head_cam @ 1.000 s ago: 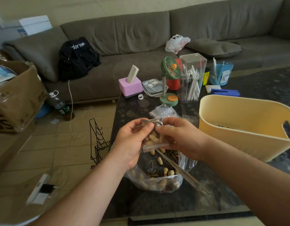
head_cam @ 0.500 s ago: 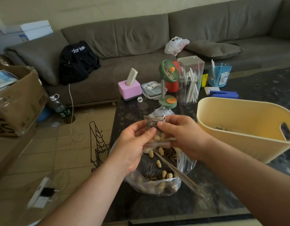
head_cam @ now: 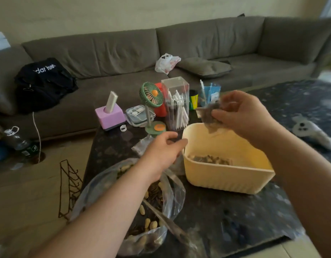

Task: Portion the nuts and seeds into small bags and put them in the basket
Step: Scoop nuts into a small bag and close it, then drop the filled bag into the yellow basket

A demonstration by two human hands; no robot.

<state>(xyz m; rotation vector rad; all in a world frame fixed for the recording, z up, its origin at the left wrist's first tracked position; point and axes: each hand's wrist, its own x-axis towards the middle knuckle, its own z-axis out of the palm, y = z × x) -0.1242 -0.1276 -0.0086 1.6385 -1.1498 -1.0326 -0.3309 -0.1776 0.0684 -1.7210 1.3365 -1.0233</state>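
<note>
My right hand pinches a small clear bag filled with nuts and seeds, held in the air above the far rim of the yellow basket. Filled small bags lie on the basket's floor. My left hand hovers by the basket's left rim with loosely curled fingers and nothing visibly in it. Just left of it lies a pile of empty clear bags. The large open bag of peanuts and seeds sits under my left forearm, with a long thin tool sticking out of it.
Behind the basket on the dark table stand a green desk fan, a clear box of pens, a pink box and a blue pouch. A wire rack stands on the floor to the left. A grey sofa runs along the back.
Both hands held the small bag over the large bag before. Now my right hand alone has carried it right, over the basket, and my left hand has let go and moved forward.
</note>
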